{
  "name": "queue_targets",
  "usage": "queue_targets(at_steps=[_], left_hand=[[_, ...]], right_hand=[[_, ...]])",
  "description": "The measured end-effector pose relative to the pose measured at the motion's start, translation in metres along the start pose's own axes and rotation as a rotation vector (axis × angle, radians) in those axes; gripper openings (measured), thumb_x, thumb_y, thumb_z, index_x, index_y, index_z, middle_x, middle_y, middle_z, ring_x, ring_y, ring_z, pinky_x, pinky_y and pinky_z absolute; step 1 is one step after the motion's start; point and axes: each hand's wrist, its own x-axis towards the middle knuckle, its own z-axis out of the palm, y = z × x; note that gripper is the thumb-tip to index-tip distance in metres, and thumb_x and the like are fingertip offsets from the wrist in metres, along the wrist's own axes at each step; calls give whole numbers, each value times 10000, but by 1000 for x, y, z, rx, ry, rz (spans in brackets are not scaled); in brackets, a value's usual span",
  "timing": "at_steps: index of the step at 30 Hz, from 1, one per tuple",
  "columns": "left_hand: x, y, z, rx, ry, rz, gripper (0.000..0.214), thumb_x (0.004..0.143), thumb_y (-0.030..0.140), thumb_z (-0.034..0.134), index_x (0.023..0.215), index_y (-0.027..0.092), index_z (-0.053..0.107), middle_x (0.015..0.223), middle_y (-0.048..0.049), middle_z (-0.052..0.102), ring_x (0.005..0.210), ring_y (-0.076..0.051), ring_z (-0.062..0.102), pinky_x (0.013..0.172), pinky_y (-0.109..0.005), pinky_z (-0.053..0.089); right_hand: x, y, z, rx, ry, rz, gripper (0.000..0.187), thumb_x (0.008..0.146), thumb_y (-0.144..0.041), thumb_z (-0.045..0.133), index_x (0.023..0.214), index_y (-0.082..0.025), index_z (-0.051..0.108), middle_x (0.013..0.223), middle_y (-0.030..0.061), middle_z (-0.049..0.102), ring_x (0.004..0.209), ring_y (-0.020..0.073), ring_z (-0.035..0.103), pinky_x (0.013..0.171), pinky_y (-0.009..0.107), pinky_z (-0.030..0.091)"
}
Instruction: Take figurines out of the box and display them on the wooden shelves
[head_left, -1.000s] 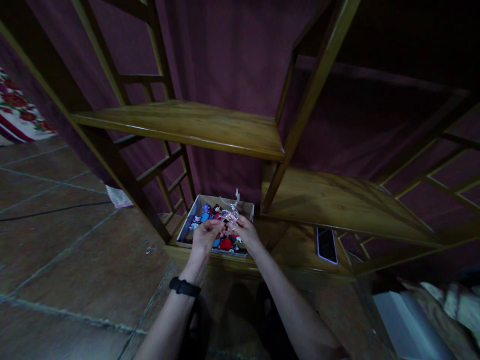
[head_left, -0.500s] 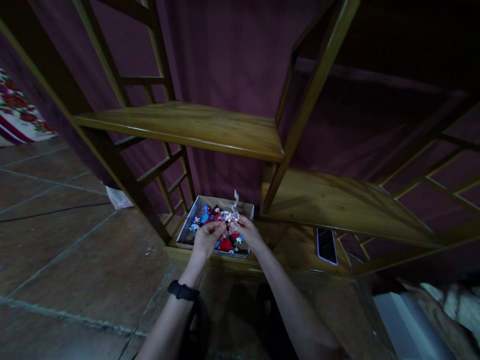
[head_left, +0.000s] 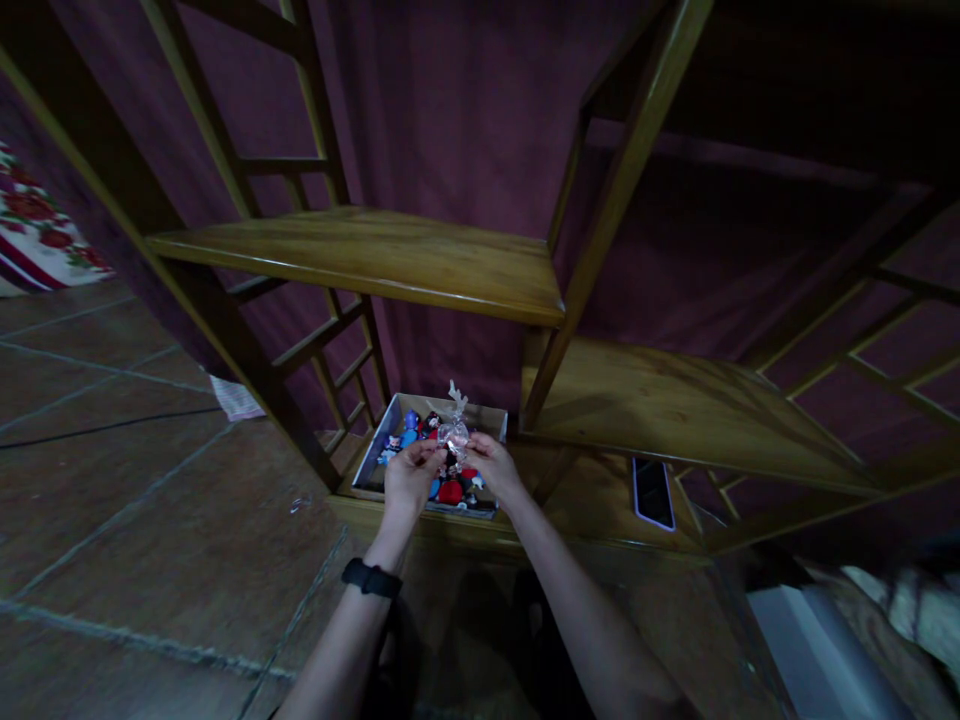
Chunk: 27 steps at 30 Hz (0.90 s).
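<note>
Between my two hands, above an open cardboard box (head_left: 373, 447), is a clear, shiny figurine (head_left: 453, 432) with a branching top like antlers. My left hand (head_left: 409, 478) pinches its lower left side with closed fingers. From the right, my right hand (head_left: 493, 466) grips its other side between thumb and fingers. Several small colourful figures lie in the box below, among them a blue and purple one (head_left: 409, 428) and a red piece (head_left: 450, 492). My hands and the figurine hide part of the box's contents.
A wooden shelf board (head_left: 360, 258) spans above the box, and a slanted post (head_left: 577, 285) rises to its right. On the low ledge at right lies a phone (head_left: 653, 493). A pale box (head_left: 814, 650) stands at the lower right.
The clear figurine has turned in my fingers, and its branching top has moved to the left. Both hands stay above the box and keep hold of it.
</note>
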Motion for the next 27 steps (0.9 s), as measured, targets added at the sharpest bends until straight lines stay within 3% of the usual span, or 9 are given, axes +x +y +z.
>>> queue_targets(at_steps=[8,12,17,22,27], left_hand=[[-1,1,0,-31,32,50,402,576,453,700,812,149,585,632,-8,617,574,-133,582,576,-261,470],[-9,5,3,52,-21,95,399,629,496,652,792,132,634,694,-35,638,687,-159,596,634,-263,466],[-12,6,8,54,-34,115,401,541,414,736,811,132,642,686,-26,648,629,-139,579,613,-250,449],[-5,-3,6,84,11,43,363,524,382,732,783,140,655,619,-21,644,590,-153,584,564,-257,453],[2,-8,2,-71,34,-50,331,530,333,718,764,116,632,603,-15,627,543,-130,583,563,-272,476]], right_hand=[[-7,-5,7,-1,63,-44,229,641,-323,650,803,-183,568,771,-2,625,652,127,569,613,258,475],[-4,2,5,-75,145,-128,152,680,-298,618,765,-195,544,719,-19,606,654,127,564,635,256,468],[-6,1,7,-270,213,-203,96,729,-280,579,790,-212,551,774,-10,632,734,144,589,717,270,465],[-15,-6,11,-467,240,-269,108,759,-275,567,855,-224,575,822,-4,651,763,152,611,720,268,469],[-21,-8,15,-637,187,-357,145,809,-248,517,938,-225,579,886,3,646,812,143,607,750,257,465]])
